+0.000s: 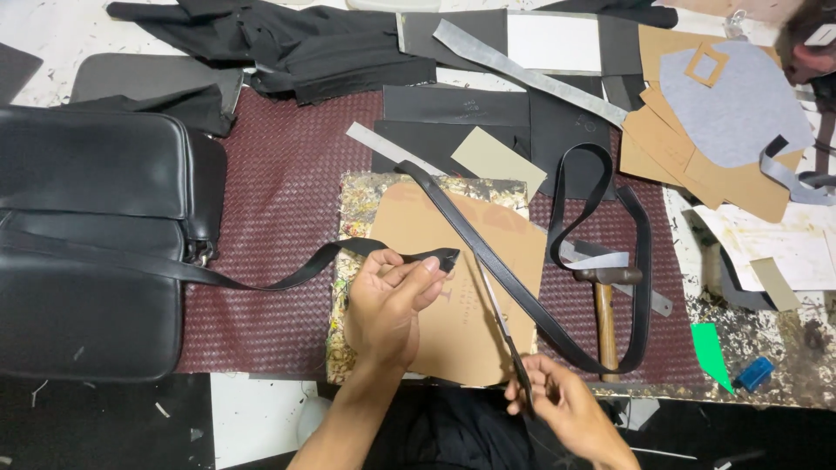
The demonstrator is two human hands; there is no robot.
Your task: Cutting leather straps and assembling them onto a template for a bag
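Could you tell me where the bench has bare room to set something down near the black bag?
Free: the maroon woven mat between the black bag and the brown pattern card, above the strap. Crowded: the far edge with black fabric, and the right side with card pieces and the hammer.

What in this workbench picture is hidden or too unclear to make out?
All in the head view:
- Scissors: handles hidden inside the right hand.
- Black strap: its join to the black bag is too dark to tell.
- Hammer: handle partly covered by the strap loop.
- Black bag: cut off by the left edge.
- Blue object: too small to identify.
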